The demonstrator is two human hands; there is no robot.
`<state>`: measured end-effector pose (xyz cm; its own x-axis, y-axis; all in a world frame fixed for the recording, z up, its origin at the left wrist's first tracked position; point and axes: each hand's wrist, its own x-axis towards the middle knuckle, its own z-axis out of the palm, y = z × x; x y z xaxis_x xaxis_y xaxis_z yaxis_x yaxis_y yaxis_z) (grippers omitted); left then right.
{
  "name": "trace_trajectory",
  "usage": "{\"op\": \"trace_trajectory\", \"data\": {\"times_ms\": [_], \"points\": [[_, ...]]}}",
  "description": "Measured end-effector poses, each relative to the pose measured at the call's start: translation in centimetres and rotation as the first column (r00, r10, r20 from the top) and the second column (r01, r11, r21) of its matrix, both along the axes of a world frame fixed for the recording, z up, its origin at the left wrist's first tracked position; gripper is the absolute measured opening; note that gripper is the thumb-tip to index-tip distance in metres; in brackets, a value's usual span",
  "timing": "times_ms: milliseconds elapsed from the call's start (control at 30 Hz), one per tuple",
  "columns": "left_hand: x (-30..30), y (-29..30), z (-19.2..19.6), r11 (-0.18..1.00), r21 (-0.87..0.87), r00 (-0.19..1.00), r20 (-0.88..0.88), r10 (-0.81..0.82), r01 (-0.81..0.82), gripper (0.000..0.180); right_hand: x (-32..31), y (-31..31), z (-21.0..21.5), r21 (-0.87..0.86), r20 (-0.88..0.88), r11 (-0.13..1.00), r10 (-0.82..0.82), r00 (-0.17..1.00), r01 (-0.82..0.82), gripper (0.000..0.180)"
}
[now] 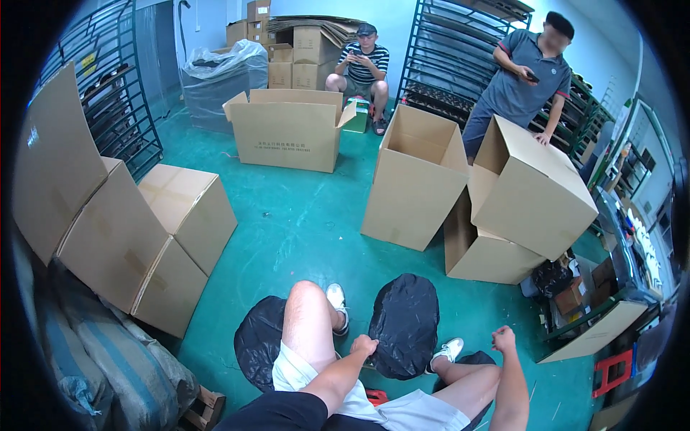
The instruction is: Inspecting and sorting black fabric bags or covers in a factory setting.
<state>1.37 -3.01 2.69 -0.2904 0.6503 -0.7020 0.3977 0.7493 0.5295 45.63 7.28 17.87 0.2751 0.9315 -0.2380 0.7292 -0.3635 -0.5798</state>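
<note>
Between my knees stands a rounded bundle wrapped in black plastic (406, 327). My left hand (364, 346) is closed at its left edge, fingers curled against the wrapping. Raised off to the right, over the floor beyond my right knee, my right hand (503, 339) has its fingers curled in; whether anything small is in them is hidden. A second black-wrapped bundle (259, 345) rests by my left leg. Part of a third black bundle (474, 361) shows behind my right leg. A bit of a red seat (376, 396) appears between my thighs.
Large cartons (115, 244) are stacked at the left above stuffed sacks (118, 363). An open carton (287, 136) stands ahead, with more cartons (528, 187) at the right. One person (366, 65) sits at the back; another (521, 86) stands with a hand on a carton. A red stool (613, 373) is at far right.
</note>
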Motion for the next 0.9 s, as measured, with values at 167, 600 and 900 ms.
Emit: {"op": "trace_trajectory", "data": {"times_ms": [167,600,900], "points": [[-0.8,1.0,0.3,0.993,-0.111,0.998,0.041,-0.040,0.045,0.026,-2.2,-5.0,4.1,-0.454,0.274,0.890,0.185,0.944,-0.043,0.047],[-13.5,11.5,18.9,0.582,0.791,0.831,0.186,-0.524,0.189,0.025,-6.2,-17.0,12.9,-0.249,-0.251,0.968,-0.106,0.962,0.042,0.069],[-31.1,2.4,0.3,0.779,0.567,0.923,-0.082,0.377,-0.268,0.022,8.3,-13.9,-2.1,-0.296,-0.199,0.955,-0.079,0.977,0.017,0.075]]}}
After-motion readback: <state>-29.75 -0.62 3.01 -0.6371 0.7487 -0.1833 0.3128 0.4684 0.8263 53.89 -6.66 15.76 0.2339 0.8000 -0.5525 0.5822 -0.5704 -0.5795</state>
